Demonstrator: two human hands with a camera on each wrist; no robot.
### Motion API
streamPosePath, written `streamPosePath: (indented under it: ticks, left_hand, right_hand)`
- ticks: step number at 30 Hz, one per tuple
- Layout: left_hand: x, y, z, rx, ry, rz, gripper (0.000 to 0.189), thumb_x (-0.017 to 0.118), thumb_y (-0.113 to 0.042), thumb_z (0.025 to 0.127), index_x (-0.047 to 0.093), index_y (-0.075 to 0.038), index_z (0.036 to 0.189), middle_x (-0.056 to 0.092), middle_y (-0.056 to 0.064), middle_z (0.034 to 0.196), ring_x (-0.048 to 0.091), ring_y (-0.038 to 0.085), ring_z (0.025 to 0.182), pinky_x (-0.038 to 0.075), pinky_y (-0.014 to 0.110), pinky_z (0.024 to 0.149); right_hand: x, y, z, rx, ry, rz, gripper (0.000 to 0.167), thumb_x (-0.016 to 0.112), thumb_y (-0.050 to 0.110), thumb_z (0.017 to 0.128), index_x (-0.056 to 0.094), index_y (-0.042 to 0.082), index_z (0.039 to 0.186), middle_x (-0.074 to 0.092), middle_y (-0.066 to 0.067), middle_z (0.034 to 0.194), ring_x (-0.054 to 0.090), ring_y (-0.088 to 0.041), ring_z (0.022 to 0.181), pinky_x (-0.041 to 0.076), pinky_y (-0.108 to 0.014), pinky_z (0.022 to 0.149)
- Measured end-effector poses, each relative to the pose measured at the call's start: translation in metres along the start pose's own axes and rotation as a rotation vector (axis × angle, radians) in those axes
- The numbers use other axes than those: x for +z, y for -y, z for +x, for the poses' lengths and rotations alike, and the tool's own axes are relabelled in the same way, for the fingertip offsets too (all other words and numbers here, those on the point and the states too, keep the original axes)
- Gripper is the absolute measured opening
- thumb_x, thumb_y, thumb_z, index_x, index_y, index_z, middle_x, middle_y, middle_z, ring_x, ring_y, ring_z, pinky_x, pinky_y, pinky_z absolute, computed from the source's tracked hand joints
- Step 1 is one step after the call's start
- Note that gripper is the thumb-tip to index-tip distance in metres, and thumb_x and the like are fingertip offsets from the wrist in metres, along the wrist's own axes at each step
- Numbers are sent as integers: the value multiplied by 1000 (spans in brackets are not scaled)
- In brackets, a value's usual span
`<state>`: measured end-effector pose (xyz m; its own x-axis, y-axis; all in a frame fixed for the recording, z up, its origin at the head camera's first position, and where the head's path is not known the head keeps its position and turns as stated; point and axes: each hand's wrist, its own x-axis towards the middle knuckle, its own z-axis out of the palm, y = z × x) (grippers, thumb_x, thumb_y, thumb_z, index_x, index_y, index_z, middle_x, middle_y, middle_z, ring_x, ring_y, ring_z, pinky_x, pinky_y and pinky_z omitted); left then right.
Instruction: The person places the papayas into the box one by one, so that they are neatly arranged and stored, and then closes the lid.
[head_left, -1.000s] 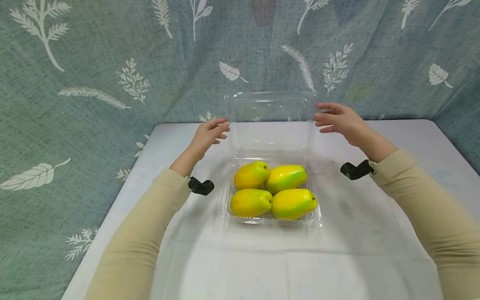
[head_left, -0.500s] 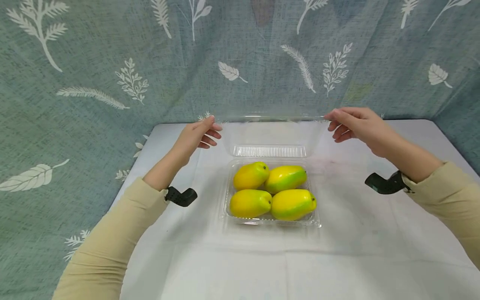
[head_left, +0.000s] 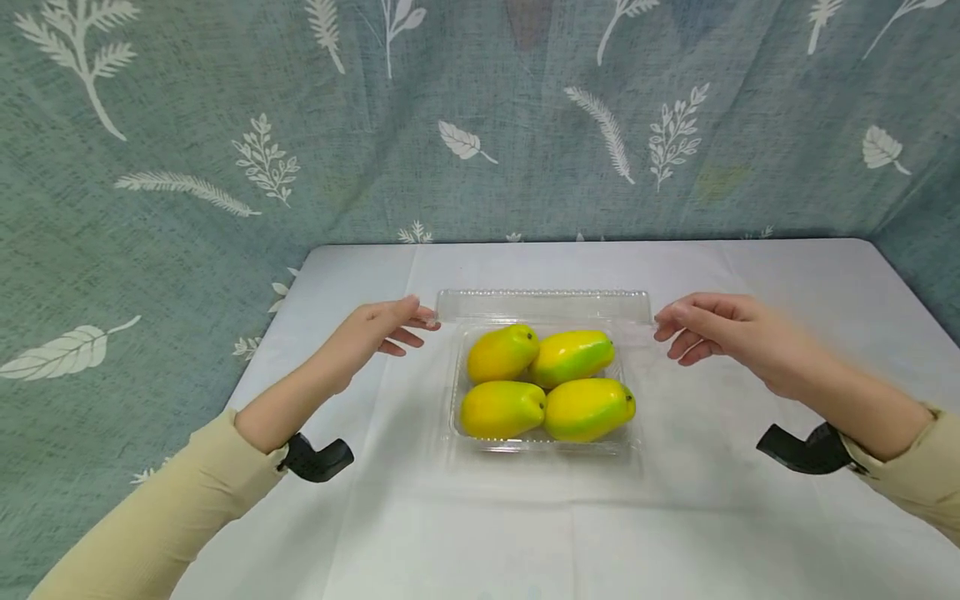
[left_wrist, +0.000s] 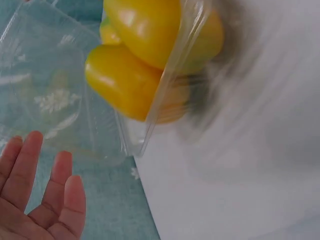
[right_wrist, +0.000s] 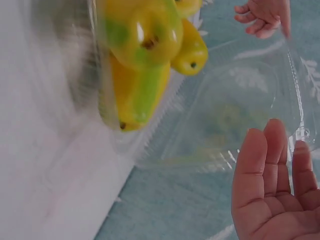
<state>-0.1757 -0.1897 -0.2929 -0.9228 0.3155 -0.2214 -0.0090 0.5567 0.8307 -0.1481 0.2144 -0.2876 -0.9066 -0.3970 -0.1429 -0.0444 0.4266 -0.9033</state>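
Observation:
A clear plastic clamshell box [head_left: 555, 447] sits mid-table, its base filled with several yellow-green mangoes [head_left: 502, 410]. Its hinged lid [head_left: 543, 307] stands raised behind the fruit, tilted forward. At the lid's left corner are the fingertips of my left hand [head_left: 367, 337], the fingers fairly straight. My right hand [head_left: 727, 337] is at the opposite corner, thumb and fingers extended toward it. Straight fingers [left_wrist: 30, 165] show beside the lid in the left wrist view. In the right wrist view the fingers [right_wrist: 252, 170] overlap the lid's edge; the thumb is hidden there.
A white cloth [head_left: 540, 533] covers the table. Behind it hangs a grey-green curtain [head_left: 495, 100] with white leaf prints. Each wrist carries a black camera mount [head_left: 318, 461] at the sleeve cuff.
The lid has swung forward and down from nearly upright. Both hands have come toward the person with it, the right one also moving outward. The mangoes and base have stayed put.

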Motion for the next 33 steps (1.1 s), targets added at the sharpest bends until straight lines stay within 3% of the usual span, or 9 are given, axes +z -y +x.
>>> streamPosePath:
  ticks: [10, 17, 25, 33]
  left_hand:
    - [23, 13, -23, -54, -43, -18, 36, 60, -35, 88, 63, -6, 108, 68, 6, 99, 61, 19, 83, 48, 31, 77]
    - [39, 31, -31, -116, 20, -84, 36, 69, -25, 81, 60, -2, 108, 66, 0, 84, 59, 23, 82, 46, 32, 74]
    - [57, 53, -32, -141, 37, -128, 31, 71, -18, 78, 58, -2, 102, 61, 0, 76, 55, 18, 73, 45, 32, 68]
    - [69, 60, -30, -150, 56, -185, 36, 70, -12, 78, 50, 2, 105, 57, -1, 70, 49, 15, 64, 44, 29, 63]
  right_hand:
    - [26, -23, -17, 102, 73, 57, 36, 53, 25, 93, 54, -7, 110, 64, -5, 89, 61, -21, 77, 52, -29, 75]
    - [43, -44, -20, 153, 102, 99, 32, 56, 23, 91, 58, -7, 101, 63, -6, 81, 59, -21, 73, 51, -32, 73]
    - [64, -58, -19, 202, 89, 113, 31, 63, 20, 86, 58, -9, 95, 59, -5, 77, 53, -16, 65, 51, -31, 69]
    - [68, -66, -18, 264, 52, 129, 26, 65, 22, 84, 56, -2, 90, 54, -2, 69, 52, -15, 63, 51, -32, 67]
